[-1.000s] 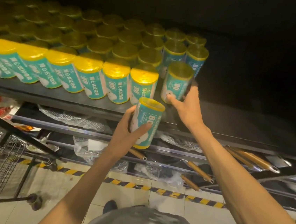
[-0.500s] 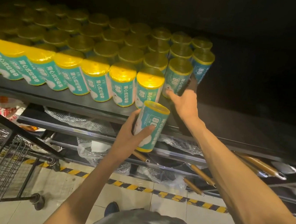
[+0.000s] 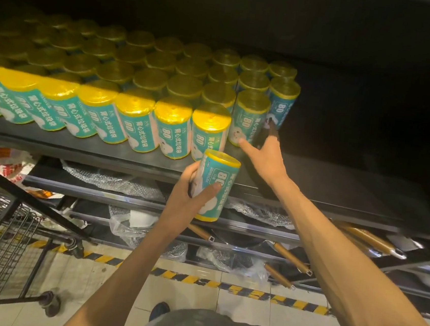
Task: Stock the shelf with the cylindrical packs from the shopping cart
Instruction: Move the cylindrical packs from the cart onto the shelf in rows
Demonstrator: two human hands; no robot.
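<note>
A dark shelf [image 3: 130,154] carries many upright packs [image 3: 133,117], teal with yellow tops, in close rows. The rows fill the shelf's left part; the right part beside them is bare.

a person's left hand [image 3: 186,199] grips a teal cylindrical pack [image 3: 212,186] with a yellow top, held upright just below the front edge of a dark shelf [image 3: 119,152]. the right hand [image 3: 267,156] reaches onto the shelf, thumb touching the base of a shelved pack [image 3: 249,118] at the right end of the rows (its fingers are partly hidden behind that pack). many matching packs fill the shelf. a wire shopping cart [image 3: 0,254] stands at lower left on a tiled floor [image 3: 189,295].
</note>
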